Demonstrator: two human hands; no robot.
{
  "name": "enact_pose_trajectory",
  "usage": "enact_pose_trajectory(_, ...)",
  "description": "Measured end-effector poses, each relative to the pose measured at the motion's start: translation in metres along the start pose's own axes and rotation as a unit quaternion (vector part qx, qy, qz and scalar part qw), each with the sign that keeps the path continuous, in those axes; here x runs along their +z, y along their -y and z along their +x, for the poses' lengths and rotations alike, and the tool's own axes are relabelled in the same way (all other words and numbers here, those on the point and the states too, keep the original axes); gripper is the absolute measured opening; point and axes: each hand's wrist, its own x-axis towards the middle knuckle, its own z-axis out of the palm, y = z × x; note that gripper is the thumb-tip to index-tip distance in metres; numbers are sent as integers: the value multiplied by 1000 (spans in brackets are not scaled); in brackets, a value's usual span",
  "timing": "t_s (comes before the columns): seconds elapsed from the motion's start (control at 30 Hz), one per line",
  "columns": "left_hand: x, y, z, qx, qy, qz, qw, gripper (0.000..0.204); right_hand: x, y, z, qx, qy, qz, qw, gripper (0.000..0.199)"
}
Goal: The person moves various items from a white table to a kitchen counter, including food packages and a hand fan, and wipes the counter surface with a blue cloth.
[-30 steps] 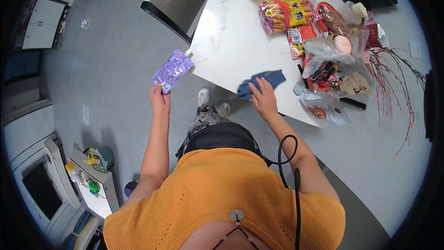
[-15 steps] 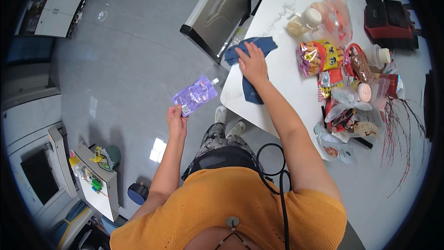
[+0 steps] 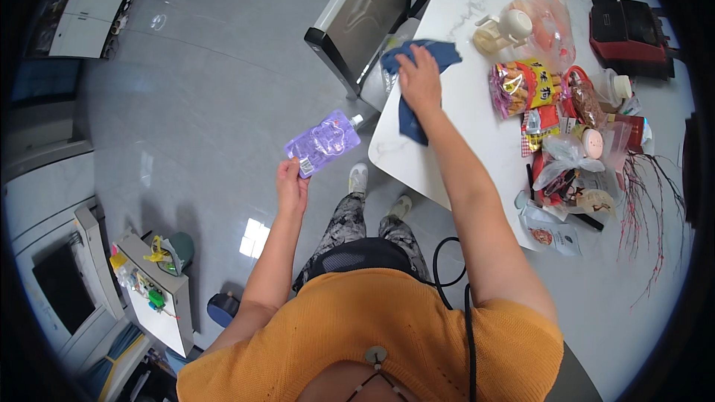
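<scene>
Between the fingers of my left hand (image 3: 292, 187) is the lower corner of a purple spouted pouch (image 3: 322, 144), held over the floor with its white cap pointing up and to the right. My right hand (image 3: 420, 83) presses a dark blue cloth (image 3: 441, 53) onto the white marbled table (image 3: 417, 160), close to its left edge. One part of the cloth spreads beyond the fingers and another hangs back below the wrist along the tabletop. Under the palm, the cloth and fingertips are partly hidden.
A chair (image 3: 365, 22) stands against the table's left side. On the tabletop are a cream lidded jug (image 3: 503, 32), a bag of snack sticks (image 3: 525, 88), plastic bags (image 3: 562, 164), a silver packet (image 3: 550, 231) and thin red branches (image 3: 648, 216). A dark red appliance (image 3: 631, 33) sits farther right.
My right hand and the blue cloth have shifted slightly away from me along the table edge. The pouch in my left hand has moved slightly right and up in view.
</scene>
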Motion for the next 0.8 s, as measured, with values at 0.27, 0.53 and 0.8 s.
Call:
enact_pose_trajectory(0.27,9,-4,-18,32,7,3,999,8,-55,64,-99,-3,62,56,996,42)
enact_pose_trajectory(0.53,24,43,-48,12,38,23,999,8,-134,34,-209,-9,123,51,991,46)
enact_pose_trajectory(0.8,49,112,-69,-40,73,40,996,11,-208,-28,-301,-2,133,48,990,47)
